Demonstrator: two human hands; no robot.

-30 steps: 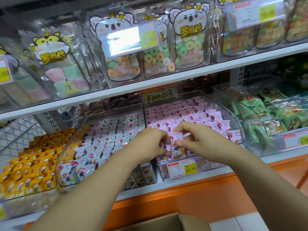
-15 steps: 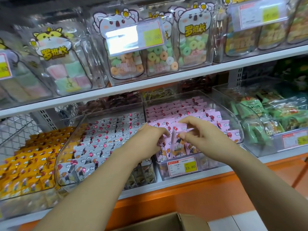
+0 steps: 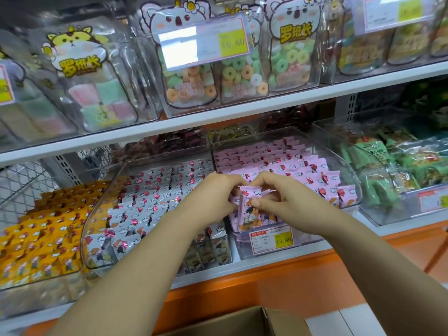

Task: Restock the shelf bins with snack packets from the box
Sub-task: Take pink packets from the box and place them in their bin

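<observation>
You had both hands at the front of the pink bin [image 3: 349, 170], and that bin serves as the landmark here. Your left hand [image 3: 213, 197] and right hand [image 3: 283, 200] met over its front row, fingers pinched narrow on one pink packet [image 3: 249, 204] held upright between them. My guess is you gripped it from both sides to seat it square with the rows behind, faces forward, so the front reads neatly above the price tag [image 3: 271, 241] on the bin's front wall. Whether the left fingers also pressed neighbouring packets back, I could not tell.

Counts: two hands, one packet in the grip. The pink packets in the bin stood in many rows, too many and too overlapped to count. Left of the pink bin sat one bin of white packets [image 3: 155, 197], and further left one stack of yellow packets [image 3: 41, 229]. Right of it stood one bin of green packs [image 3: 378, 180]. Below the pink bin, the box [image 3: 242, 321] showed only its top edge, contents hidden.
</observation>
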